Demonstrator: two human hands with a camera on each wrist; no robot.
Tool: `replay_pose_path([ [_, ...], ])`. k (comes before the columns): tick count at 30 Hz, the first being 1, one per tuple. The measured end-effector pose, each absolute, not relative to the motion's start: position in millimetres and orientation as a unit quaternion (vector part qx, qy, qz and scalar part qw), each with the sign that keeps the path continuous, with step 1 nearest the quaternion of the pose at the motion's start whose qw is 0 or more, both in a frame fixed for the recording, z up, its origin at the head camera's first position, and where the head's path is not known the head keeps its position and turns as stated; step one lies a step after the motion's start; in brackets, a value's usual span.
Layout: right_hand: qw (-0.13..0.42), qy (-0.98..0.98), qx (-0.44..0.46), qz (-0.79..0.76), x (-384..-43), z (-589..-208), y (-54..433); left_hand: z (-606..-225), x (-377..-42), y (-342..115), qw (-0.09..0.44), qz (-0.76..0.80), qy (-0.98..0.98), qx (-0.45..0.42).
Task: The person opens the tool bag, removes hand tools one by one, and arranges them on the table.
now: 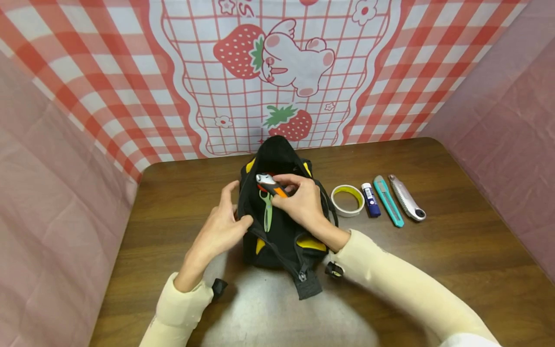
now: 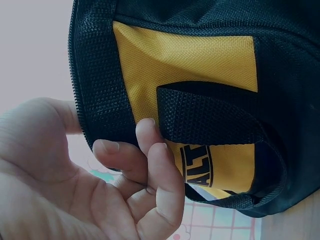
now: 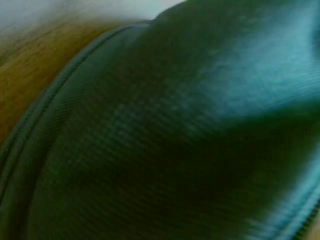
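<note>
An unzipped black-and-yellow tool bag (image 1: 282,255) stands mid-table, its mouth spread wide. My left hand (image 1: 221,229) pinches the left rim of the bag; in the left wrist view the thumb of that hand (image 2: 140,195) goes behind the zipper edge while curled fingers lie outside by a strap loop (image 2: 210,115). Inside the mouth, my right hand (image 1: 301,200) grips a tool with a silver head and black-and-orange handle (image 1: 270,185); its exact kind is unclear. Green scissors (image 1: 268,212) lie in the bag below it. Dark fabric (image 3: 165,125) fills the blurred right wrist view.
Right of the bag, a roll of tape (image 1: 348,214), a blue glue stick (image 1: 371,200), a teal box cutter (image 1: 389,201) and a grey utility knife (image 1: 406,198) lie in a row on the wooden table (image 1: 459,260). A checked strawberry cloth (image 1: 173,96) hangs behind.
</note>
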State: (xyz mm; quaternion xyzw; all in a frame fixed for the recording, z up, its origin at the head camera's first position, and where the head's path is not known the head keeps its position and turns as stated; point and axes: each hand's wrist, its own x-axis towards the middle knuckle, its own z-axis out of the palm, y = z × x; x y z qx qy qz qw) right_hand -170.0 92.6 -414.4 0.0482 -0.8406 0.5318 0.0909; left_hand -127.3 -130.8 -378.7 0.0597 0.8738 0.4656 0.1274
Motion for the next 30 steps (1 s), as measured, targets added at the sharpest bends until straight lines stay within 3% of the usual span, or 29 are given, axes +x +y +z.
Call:
replay_pose_path([
  [18, 0.153, -0.770, 0.053, 0.617, -143, -375, 133, -380, -128, -129, 0.127, 0.470, 0.872, 0.058],
  [30, 0.227, -0.751, 0.017, 0.620, -149, -365, 177, -380, -128, -131, 0.126, 0.472, 0.870, 0.059],
])
